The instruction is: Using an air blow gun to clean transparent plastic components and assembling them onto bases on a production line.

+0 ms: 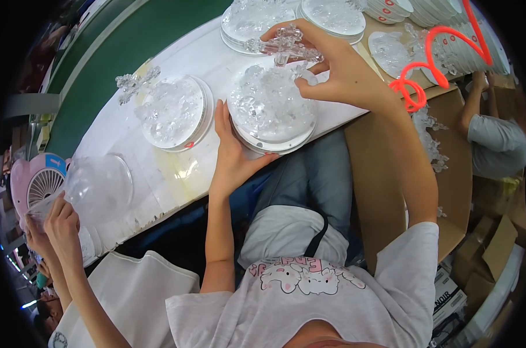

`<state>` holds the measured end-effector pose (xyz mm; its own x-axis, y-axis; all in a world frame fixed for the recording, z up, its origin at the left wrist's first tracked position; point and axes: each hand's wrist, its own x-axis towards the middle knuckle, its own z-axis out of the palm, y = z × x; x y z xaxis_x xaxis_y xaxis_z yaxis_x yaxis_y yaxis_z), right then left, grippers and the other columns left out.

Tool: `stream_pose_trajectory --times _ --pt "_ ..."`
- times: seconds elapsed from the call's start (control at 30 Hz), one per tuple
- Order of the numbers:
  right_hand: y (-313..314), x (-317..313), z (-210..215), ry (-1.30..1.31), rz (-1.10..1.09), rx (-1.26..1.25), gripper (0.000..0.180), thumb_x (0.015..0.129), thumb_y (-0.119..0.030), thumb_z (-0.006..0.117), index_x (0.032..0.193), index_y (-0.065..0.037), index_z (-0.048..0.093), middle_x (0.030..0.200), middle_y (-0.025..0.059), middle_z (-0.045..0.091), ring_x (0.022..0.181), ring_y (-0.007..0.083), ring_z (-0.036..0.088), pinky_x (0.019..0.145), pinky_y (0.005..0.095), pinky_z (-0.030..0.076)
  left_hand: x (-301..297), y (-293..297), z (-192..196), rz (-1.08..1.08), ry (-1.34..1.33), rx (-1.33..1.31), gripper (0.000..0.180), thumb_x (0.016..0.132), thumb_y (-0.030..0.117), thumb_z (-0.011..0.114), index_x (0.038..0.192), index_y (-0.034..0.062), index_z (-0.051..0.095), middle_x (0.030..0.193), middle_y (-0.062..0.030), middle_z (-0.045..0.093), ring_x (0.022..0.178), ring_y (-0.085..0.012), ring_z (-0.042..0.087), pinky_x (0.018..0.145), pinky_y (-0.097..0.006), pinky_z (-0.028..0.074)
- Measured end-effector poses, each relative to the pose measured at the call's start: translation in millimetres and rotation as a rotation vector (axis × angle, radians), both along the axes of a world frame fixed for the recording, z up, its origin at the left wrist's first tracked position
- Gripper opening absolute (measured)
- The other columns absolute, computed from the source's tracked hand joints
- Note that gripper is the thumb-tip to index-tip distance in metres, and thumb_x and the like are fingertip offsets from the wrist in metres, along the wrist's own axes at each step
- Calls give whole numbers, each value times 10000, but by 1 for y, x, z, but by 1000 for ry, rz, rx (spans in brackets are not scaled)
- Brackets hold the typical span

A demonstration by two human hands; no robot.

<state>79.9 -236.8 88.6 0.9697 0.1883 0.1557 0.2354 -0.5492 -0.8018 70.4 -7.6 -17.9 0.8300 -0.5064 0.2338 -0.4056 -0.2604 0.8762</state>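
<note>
My left hand (231, 159) is curved around the near left rim of a stack of white round plates (280, 145). Its thumb lies along the front edge, and its fingers run up the side. A heap of small clear plastic pieces (266, 101) covers the top plate. Just above the heap's far side, my right hand (347, 66) holds a clear branched plastic piece (289, 43) between fingers and thumb. The exact shape of that piece is hard to make out against the clear parts behind.
Another loaded plate stack (173, 113) stands to the left, with more (332, 17) behind. A red coiled air hose (428, 64) hangs at right above a cardboard box (448, 168). On the left, a co-worker's hands (63, 223) hold clear film near a pink fan (40, 182).
</note>
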Motion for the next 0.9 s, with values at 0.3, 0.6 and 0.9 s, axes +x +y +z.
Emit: stream_pose_trajectory --times 0.3,0.6,0.9 --pt "4 -1 -8 91 85 8 615 664 -19 553 1256 -143 443 1178 -16 546 1089 153 532 775 323 476 6 0 1 -8 -77 62 1191 505 166 845 1378 -43 63 1446 -202 130 1311 -333 259 1070 -382 266" --pt "10 -1 -14 69 125 -17 644 662 -32 570 1275 -160 420 1189 -10 557 1111 175 528 770 340 475 4 -3 5 -16 -46 35 1185 498 121 836 1389 -24 68 1444 -184 159 1286 -313 319 1051 -369 304" --pt "10 -1 -23 -1 82 -39 611 658 -34 564 1244 -145 434 1164 -20 580 1060 143 562 721 296 479 5 -3 4 -27 -56 29 1176 504 122 837 1391 -18 78 1438 -186 184 1263 -306 356 1036 -370 330"
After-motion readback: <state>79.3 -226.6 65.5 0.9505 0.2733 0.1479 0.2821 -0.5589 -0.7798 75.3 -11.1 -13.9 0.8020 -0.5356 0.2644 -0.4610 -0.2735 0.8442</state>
